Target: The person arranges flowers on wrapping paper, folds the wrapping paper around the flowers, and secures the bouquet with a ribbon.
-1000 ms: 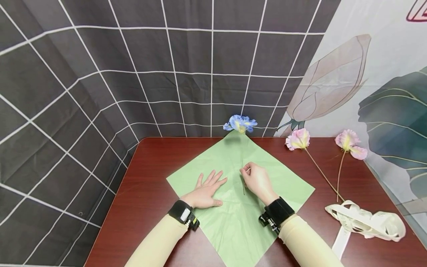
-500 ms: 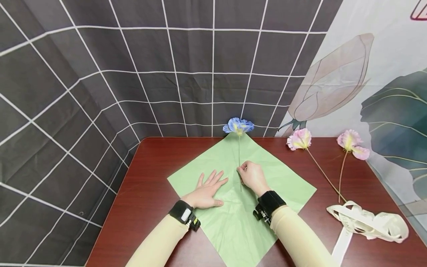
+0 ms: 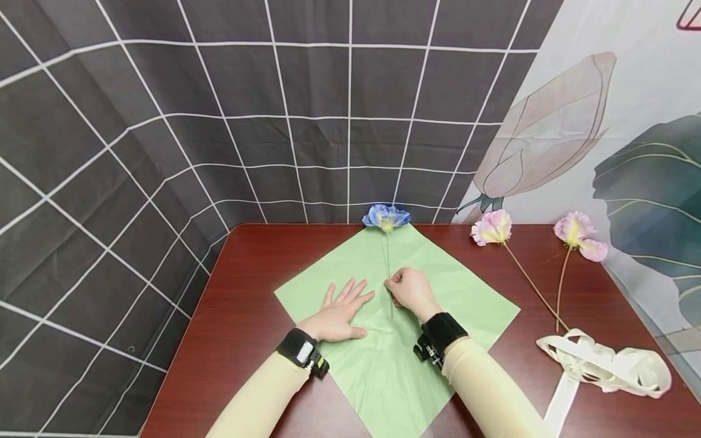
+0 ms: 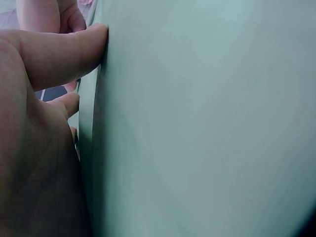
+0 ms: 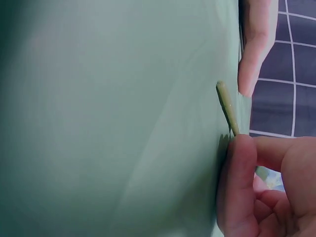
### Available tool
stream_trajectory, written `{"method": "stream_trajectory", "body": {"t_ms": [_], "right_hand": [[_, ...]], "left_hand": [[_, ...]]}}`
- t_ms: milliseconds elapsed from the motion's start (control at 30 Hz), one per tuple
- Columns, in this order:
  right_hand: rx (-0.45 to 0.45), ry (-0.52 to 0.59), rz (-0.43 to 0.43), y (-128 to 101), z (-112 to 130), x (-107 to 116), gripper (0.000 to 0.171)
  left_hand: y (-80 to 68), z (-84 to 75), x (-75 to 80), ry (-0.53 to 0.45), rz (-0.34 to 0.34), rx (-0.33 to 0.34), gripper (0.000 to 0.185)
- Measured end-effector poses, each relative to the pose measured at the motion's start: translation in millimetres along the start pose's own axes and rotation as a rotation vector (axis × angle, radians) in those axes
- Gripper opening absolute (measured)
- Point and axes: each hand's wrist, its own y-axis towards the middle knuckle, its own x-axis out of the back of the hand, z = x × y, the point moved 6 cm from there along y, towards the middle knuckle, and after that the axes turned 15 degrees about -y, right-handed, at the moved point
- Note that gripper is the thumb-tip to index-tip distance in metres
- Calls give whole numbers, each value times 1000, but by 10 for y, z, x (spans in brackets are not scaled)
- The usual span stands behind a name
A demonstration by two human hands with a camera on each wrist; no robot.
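Observation:
A blue artificial flower (image 3: 386, 218) with a thin green stem lies along the upper middle of a light green sheet of wrapping paper (image 3: 383, 377). My right hand (image 3: 413, 293) pinches the stem between thumb and fingers. In the right wrist view the stem's cut end (image 5: 226, 106) sticks out past the fingertips, close to the paper. My left hand (image 3: 338, 315) rests with spread fingers on the paper, left of the stem. In the left wrist view its thumb (image 4: 74, 54) touches the paper's surface. The bloom reaches the paper's far corner.
Two pink flowers, one on the left (image 3: 491, 228) and one on the right (image 3: 577, 234), lie on the red-brown table (image 3: 219, 353). Below them sits a loose bundle of cream ribbon (image 3: 613, 368). A dark gridded cloth (image 3: 306, 91) hangs behind the table.
My right hand has shifted slightly left with the blue flower. The bloom has come down lower and left, onto the paper's far corner. My left hand stays put.

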Motion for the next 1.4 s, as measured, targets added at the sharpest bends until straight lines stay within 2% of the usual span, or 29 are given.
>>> {"method": "stream_trajectory", "body": {"t_ms": [500,767,1400], "right_hand": [[-11,-9,-11,-4,-11,-41,25],[7,-50,-29,0,-2,-37,27],[3,-35,-38,4,-39,-94,31]], "left_hand": [[7,-1,0,6,8,13,86],[3,-6,15,6,2,4,85],[3,2,-6,7,4,8,86]]}}
